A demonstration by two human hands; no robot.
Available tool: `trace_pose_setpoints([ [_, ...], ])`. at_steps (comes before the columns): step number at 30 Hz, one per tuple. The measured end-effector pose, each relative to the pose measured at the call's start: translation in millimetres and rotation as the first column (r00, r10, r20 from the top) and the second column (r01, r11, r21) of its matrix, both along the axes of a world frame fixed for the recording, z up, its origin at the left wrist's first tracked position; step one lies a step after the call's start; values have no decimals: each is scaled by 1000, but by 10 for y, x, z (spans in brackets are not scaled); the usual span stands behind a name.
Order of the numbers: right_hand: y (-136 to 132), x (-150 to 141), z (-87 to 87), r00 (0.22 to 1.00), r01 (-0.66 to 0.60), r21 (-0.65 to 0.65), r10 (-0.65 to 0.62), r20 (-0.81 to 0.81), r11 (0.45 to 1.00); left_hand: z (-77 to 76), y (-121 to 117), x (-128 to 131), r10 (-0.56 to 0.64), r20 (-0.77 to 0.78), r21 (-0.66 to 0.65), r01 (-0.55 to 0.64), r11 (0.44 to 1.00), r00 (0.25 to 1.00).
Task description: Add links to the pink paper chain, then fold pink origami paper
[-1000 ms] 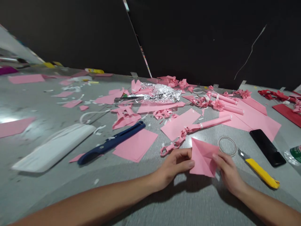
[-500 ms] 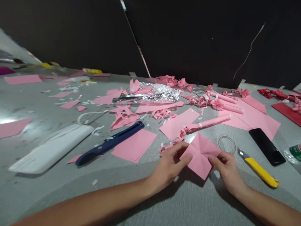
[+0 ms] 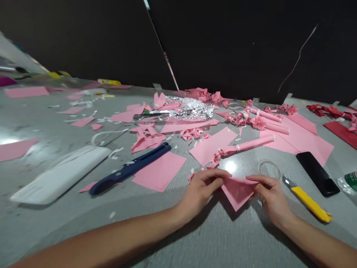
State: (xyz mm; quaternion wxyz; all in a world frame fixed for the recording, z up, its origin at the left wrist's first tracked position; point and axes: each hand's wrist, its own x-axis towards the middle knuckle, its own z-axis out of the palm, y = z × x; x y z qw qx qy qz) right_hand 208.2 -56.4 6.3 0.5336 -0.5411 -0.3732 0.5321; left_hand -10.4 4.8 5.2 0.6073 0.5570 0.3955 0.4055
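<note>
Between my hands, a small piece of pink paper (image 3: 237, 193) is bent along its middle, so a triangle points down toward me. My left hand (image 3: 205, 188) pinches its left corner between thumb and fingers. At the right corner, my right hand (image 3: 269, 193) pinches it the same way. The paper is held just above the grey table (image 3: 212, 238). Behind my left hand lies a rolled pink paper stick (image 3: 248, 144) with a twisted, crumpled end. A yellow box cutter (image 3: 311, 204) with its blade showing rests to the right of my right hand.
Left of my hands are a long-armed navy stapler (image 3: 131, 169) on pink sheets (image 3: 163, 171) and a white glue gun (image 3: 61, 175). A phone (image 3: 317, 173), a tape ring (image 3: 270, 169) and a bottle (image 3: 350, 182) lie right. Crumpled clear wrap (image 3: 192, 108) and paper scraps are farther back.
The pink paper was spread as a creased diamond. Its upper half has now bent along the middle, leaving a triangle, with both hands still on its side corners.
</note>
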Motion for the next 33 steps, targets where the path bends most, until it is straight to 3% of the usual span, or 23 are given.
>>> trace_pose_setpoints([
  [2, -20, 25, 3, 999, -30, 18, 31, -11, 999, -3, -10, -32, -4, 57, -28, 6, 1000, 998],
  [4, -46, 41, 16, 996, -81, 76, 83, -22, 994, 27, -29, -57, -21, 65, 36, 18, 999, 998],
  [7, -82, 18, 39, 985, -175, 132, 172, 34, 976, 94, -81, -58, -35, -63, 234, 49, 971, 997],
  [9, -96, -31, 55, 975, -208, 81, 200, 99, 975, 112, -133, -33, -36, -140, 289, 76, 954, 990],
  [12, -100, -118, 85, 949, -271, -29, 272, 159, 962, 83, -211, 13, -108, -144, 256, 142, 956, 984],
  [16, -86, -157, 100, 889, -387, -71, 393, 235, 919, 53, -231, 46, -182, 18, 159, 177, 971, 983],
  [19, -73, -127, 86, 939, -278, -61, 285, 191, 959, 73, -189, 39, -184, 73, 67, 179, 982, 980],
  [22, -69, -97, 85, 975, -171, -36, 174, 142, 985, 106, -169, 35, -306, -42, -27, 305, 952, 951],
  [24, -79, -92, 98, 977, -159, -25, 161, 140, 987, 125, -185, 43, -344, -134, -52, 340, 939, 930],
  [27, -107, -99, 124, 970, -173, -1, 171, 175, 985, 140, -226, 61, -293, -202, -14, 296, 955, 935],
  [33, -156, -111, 123, 968, -175, 42, 164, 193, 984, 136, -264, 64, -262, -166, -54, 257, 965, 951],
])
